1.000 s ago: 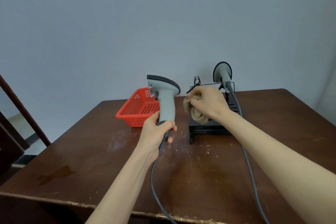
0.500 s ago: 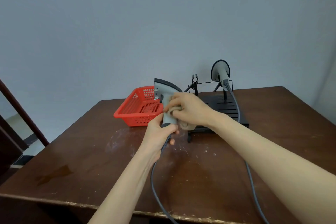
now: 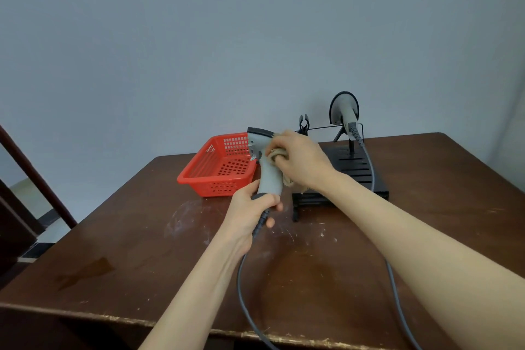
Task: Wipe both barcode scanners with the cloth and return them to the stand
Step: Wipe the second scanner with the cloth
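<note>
Cloth (image 3: pixel 279 158) now higher on scanner (image 3: pixel 268 170), right hand (image 3: pixel 298 162) clutching it, left hand (image 3: pixel 255 207) gripping handle.

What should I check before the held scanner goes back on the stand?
1. Left hand grips held scanner by its handle: ok.
2. Cloth in right hand touches the scanner: ok.
3. Whole scanner wiped: cannot tell.
4. Free clip on stand unoccupied: ok.
5. Second scanner seated on stand: ok; wiped: cannot tell.
6. Held scanner's cable free of the stand: ok.
</note>
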`<state>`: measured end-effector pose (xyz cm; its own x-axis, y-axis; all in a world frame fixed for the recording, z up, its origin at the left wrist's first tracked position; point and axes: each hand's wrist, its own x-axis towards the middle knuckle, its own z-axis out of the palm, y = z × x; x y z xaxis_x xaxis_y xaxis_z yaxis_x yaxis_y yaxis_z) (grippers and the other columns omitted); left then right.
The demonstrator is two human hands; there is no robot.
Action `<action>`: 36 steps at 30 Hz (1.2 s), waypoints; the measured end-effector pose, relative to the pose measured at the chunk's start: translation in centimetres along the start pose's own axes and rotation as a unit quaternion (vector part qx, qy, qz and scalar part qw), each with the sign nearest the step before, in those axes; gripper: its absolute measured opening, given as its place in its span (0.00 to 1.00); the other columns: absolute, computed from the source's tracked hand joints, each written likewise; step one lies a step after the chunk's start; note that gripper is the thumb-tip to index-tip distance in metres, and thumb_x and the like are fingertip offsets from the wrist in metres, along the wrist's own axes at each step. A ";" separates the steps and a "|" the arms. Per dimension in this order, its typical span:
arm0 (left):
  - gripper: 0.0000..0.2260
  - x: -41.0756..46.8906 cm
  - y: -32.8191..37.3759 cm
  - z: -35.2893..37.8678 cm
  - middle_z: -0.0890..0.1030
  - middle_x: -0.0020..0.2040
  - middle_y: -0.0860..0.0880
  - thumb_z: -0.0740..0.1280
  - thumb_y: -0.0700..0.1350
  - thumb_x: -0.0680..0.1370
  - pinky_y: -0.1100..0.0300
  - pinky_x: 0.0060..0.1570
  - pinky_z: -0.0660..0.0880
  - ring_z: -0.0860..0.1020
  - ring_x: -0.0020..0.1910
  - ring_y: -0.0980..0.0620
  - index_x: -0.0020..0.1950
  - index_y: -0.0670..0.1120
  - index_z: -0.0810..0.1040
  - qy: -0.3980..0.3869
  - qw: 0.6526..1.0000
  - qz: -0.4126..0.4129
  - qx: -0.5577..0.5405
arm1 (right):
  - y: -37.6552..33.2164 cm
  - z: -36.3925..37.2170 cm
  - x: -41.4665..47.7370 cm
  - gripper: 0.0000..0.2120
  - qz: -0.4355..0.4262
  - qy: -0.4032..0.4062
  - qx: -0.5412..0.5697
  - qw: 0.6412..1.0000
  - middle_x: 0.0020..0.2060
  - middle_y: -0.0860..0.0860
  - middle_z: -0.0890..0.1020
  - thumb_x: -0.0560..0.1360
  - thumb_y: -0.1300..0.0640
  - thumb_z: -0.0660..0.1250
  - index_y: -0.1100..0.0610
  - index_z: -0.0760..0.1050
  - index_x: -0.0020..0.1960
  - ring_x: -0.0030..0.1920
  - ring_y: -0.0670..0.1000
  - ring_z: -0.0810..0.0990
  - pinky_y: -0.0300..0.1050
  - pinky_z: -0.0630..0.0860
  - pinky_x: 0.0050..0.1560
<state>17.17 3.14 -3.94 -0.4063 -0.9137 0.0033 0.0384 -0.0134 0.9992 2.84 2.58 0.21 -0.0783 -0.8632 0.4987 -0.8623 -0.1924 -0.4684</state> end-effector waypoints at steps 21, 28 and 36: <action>0.13 0.1 2.8 -0.8 0.75 0.32 0.46 0.60 0.48 0.79 0.58 0.27 0.77 0.75 0.26 0.53 0.52 0.39 0.77 -0.002 0.999 -0.044 0.017 | 0.7 0.7 -1.2 0.13 0.309 -0.186 0.622 0.695 0.32 0.55 0.81 0.74 0.51 0.69 0.61 0.78 0.49 0.33 0.52 0.81 0.46 0.77 0.41; 0.09 0.2 3.2 -0.1 0.75 0.33 0.44 0.59 0.45 0.81 0.58 0.27 0.75 0.74 0.27 0.53 0.52 0.40 0.74 0.110 0.987 -0.004 -0.120 | 0.7 0.4 -1.3 0.08 0.258 -0.061 0.485 0.834 0.45 0.55 0.83 0.70 0.64 0.71 0.61 0.81 0.49 0.45 0.51 0.81 0.42 0.78 0.47; 0.10 -0.2 2.6 0.8 0.76 0.35 0.42 0.57 0.47 0.81 0.57 0.26 0.79 0.74 0.30 0.50 0.52 0.41 0.72 0.130 0.976 -0.044 -0.167 | -1.0 0.3 -0.2 0.13 0.052 0.095 0.203 0.973 0.50 0.48 0.80 0.72 0.63 0.65 0.55 0.80 0.56 0.52 0.47 0.76 0.31 0.70 0.48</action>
<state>16.59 3.63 -1.36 -0.1785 -0.9745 -0.1357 0.3264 -0.1888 0.9262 3.88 2.80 0.42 -0.2793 -0.7928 0.5417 -0.5794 -0.3107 -0.7535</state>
